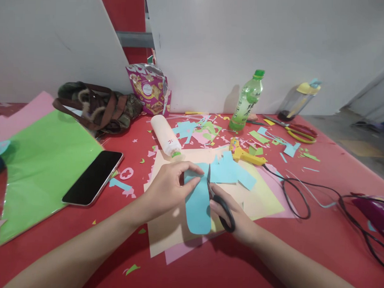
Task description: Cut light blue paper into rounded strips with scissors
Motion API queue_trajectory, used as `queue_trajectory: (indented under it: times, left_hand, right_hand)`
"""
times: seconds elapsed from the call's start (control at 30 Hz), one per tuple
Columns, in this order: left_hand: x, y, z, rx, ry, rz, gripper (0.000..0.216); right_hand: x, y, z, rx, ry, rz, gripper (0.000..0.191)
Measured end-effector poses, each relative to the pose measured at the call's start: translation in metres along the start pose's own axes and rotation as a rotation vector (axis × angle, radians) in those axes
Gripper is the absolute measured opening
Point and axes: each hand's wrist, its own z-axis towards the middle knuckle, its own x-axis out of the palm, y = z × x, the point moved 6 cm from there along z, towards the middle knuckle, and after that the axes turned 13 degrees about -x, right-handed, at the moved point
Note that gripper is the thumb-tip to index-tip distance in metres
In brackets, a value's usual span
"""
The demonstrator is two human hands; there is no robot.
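My left hand (174, 186) pinches the upper part of a blue paper piece (198, 213), which has a rounded lower end. In my right hand (232, 212) is a pair of scissors (223, 210) with black handles, its blades pointing away from me at the paper's right edge. Beneath both hands lies a stack of coloured sheets, with a cream sheet (164, 227) on top. Just beyond the scissors rests a jagged blue paper offcut (227, 170). A white bottle with a green cap (165, 134) lies on its side past my left hand.
A phone (93, 178) lies on green paper (43, 155) at left. Behind are a bag (108, 109), a snack pouch (149, 90) and a green bottle (247, 102). A yellow glue gun (245, 154), its black cord (304, 181), more scissors (295, 131) and scraps spread across the right.
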Motion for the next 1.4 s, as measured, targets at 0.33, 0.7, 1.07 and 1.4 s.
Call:
queue_trajectory:
  times: [0.33, 0.7, 1.07, 1.4]
  left_hand:
    - [-0.0027, -0.0033, -0.0003, -0.001, -0.025, -0.001, 0.011]
    - [-0.0032, -0.0034, -0.0008, -0.012, -0.040, -0.006, 0.010]
    - [-0.0010, 0.0012, -0.0012, -0.061, -0.026, -0.003, 0.011]
    - [-0.0014, 0.0012, -0.0008, -0.064, -0.026, 0.007, 0.013]
  right_hand:
    - [0.0002, 0.0036, 0.0011, -0.017, 0.025, -0.017, 0.029]
    - [0.0004, 0.0061, 0.0027, -0.016, 0.017, -0.069, 0.034]
    - [0.0011, 0.0067, 0.0035, -0.045, -0.005, -0.053, 0.026]
    - [0.0007, 0.0044, 0.0025, -0.062, -0.003, -0.026, 0.020]
